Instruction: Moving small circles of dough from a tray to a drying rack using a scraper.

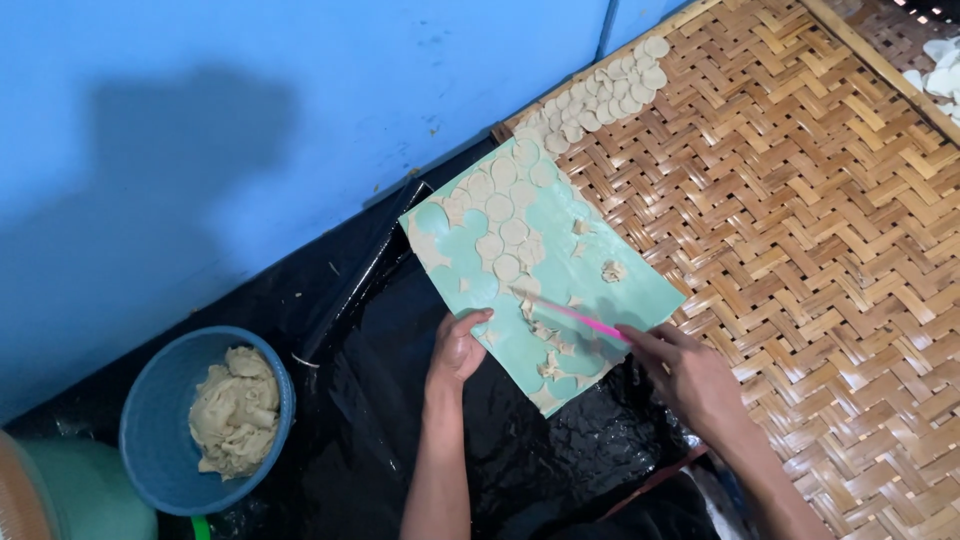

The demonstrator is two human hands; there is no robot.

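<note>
Left hand (458,350) grips green board (600,262) | right hand (690,375) pinches pink stick (575,315) | some dough rounds (503,212) already on woven tray (800,250), most remain

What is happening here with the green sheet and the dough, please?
A person is working on a pale green sheet that lies partly on a woven bamboo mat. The left hand holds the sheet's near edge. The right hand holds a thin pink stick against the dough scraps. Round dough discs remain on the sheet; more discs lie on the mat. A blue bowl holds a dough lump.
</note>
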